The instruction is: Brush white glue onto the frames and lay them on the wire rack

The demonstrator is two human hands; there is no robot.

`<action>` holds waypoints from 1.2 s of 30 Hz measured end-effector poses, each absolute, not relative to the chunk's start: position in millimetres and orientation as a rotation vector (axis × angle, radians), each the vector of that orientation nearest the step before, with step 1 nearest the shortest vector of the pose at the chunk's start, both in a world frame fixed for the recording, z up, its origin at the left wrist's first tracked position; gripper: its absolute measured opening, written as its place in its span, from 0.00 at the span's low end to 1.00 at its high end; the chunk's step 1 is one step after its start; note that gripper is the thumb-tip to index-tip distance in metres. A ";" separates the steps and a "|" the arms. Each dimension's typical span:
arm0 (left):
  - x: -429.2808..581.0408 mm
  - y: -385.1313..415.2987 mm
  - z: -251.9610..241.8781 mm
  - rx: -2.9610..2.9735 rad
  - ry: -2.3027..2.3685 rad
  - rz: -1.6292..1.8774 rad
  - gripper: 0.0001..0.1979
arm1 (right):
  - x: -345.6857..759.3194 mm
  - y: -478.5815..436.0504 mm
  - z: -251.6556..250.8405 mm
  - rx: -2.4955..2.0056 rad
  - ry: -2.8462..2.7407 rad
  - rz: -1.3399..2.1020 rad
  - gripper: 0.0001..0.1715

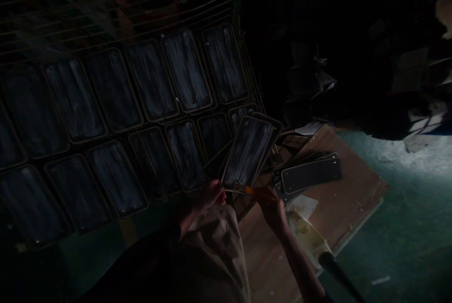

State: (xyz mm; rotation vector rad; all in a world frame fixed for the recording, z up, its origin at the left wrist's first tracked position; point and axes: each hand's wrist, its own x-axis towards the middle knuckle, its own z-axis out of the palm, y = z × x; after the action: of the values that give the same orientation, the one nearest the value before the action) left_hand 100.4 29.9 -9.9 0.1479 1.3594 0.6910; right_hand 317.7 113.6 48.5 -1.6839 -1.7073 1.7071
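The scene is very dark. My left hand (212, 194) is closed on the lower edge of a flat rounded-rectangle panel (247, 152) with a pale rim and a whitish smeared face, held tilted above the floor. A second similar panel (273, 126) shows just behind it. My right hand (270, 199) is closed at the panel's lower right corner and pinches a small orange thing (249, 190). I cannot make out what that orange thing is.
Many similar smeared panels lie in rows on a wire rack (106, 105) to the left. A stack of dark panels (310, 175) rests on a brown board (339, 208) on the green floor (406, 208). A pale container (307, 232) lies beside my right arm.
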 end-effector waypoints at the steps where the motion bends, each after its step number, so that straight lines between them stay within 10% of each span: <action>1: 100.9 29.7 -10.6 0.148 1.363 0.688 0.18 | 322.3 118.8 49.0 -1.699 -1.736 1.669 0.10; 12: 103.8 25.3 -26.8 0.177 1.367 0.656 0.17 | 320.9 152.7 57.4 -1.653 -1.958 0.995 0.09; 36: 107.6 21.3 -30.5 0.172 1.380 0.697 0.23 | 241.5 236.3 38.4 -1.555 -1.666 1.476 0.15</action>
State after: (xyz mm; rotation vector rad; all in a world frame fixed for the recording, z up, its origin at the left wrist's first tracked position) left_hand 107.6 21.3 -30.5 0.1723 1.3802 0.6969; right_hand 241.5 236.3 38.4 -1.5548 -1.6656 1.4760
